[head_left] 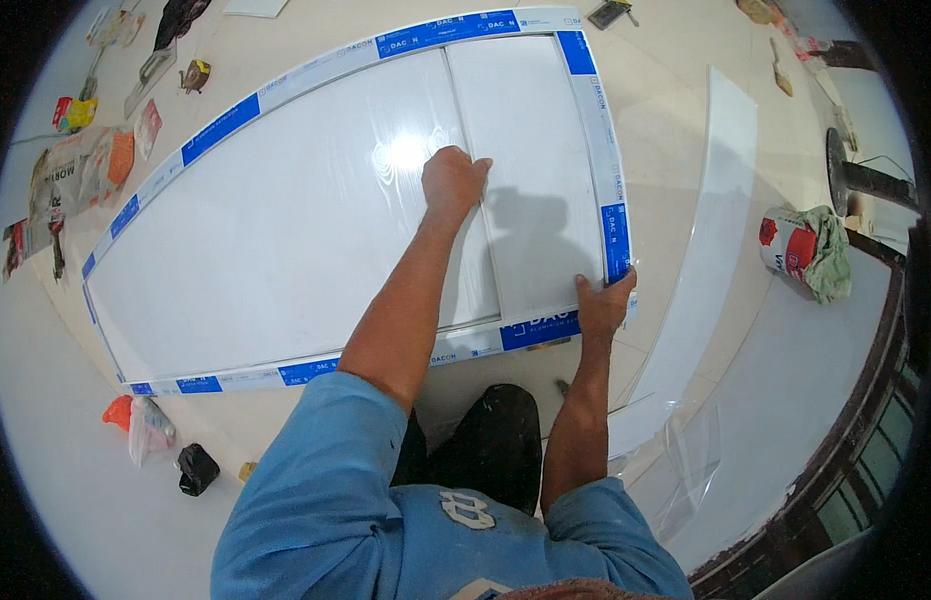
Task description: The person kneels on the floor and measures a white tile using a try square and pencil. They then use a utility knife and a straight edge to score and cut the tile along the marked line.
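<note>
A large white framed panel (pixel 285 220) lies flat in front of me, its frame (pixel 450 37) wrapped in blue and white protective film. A narrow seam (pixel 454 95) crosses it and splits it into a wide left part and a smaller right part (pixel 530 110). My left hand (pixel 453 182) is closed in a fist on the panel beside this seam, thumb pointing right; what its curled fingers may hold is hidden. At the near right corner, my right hand (pixel 606 302) grips the frame, with the thumb on top and the other fingers over the outer edge.
A long white strip (pixel 720 190) lies on the tiled floor to the right, near a paint bucket (pixel 787 243) with a green cloth (pixel 826 255). Clear plastic film (pixel 690 460) lies near my right arm. At left are a tape measure (pixel 194 76), brush (pixel 56 248) and bags (pixel 150 430).
</note>
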Available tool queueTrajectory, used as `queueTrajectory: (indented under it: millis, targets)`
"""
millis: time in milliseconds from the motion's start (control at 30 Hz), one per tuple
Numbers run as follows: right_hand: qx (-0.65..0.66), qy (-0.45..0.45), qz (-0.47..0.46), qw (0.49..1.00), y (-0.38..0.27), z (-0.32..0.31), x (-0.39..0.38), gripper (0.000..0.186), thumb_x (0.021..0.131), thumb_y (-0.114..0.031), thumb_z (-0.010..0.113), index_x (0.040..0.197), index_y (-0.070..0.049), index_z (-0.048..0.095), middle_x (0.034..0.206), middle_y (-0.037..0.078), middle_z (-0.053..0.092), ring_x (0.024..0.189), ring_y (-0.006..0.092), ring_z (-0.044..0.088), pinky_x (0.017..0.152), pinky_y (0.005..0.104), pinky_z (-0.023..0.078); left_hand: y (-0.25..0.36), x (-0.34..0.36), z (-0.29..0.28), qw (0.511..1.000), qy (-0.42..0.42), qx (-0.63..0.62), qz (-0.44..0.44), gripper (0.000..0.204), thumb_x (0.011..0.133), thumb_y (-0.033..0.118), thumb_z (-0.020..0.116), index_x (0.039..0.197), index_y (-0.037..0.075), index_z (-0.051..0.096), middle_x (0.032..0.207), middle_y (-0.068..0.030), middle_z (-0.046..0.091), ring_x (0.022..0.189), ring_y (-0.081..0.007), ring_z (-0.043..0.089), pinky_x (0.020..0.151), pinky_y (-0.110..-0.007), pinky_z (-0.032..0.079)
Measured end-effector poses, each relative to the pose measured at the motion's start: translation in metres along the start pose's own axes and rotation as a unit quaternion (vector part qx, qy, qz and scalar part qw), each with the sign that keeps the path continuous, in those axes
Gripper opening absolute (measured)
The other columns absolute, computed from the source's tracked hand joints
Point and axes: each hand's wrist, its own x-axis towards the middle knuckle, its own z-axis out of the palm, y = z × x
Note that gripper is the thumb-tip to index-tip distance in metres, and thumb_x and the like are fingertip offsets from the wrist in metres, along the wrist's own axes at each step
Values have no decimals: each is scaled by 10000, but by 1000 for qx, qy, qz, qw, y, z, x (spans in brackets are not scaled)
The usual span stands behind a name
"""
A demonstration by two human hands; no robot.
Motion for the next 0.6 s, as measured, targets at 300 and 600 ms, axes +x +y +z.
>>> queueTrajectory:
  millis: [300, 600]
  targets:
    - [228, -35, 159, 960, -13, -12, -21, 776, 943, -92, 806, 1515, 137, 333, 1292, 332, 661, 833, 346, 799, 680, 384, 684, -4, 3, -3, 972, -74, -188, -120, 306, 975, 223, 821, 776, 10, 727, 647, -97, 720, 546, -206, 716, 642, -365, 614]
    - [-9, -200, -37, 979, 41, 7, -4, 585, 991, -305, 762, 1205, 198, 554, 1087, 361, 723, 980, 458, 769, 815, 504, 637, 2, -5, 1, 972, -32, -210, -97, 298, 995, 197, 807, 783, 16, 699, 641, -76, 717, 526, -181, 717, 552, -350, 575]
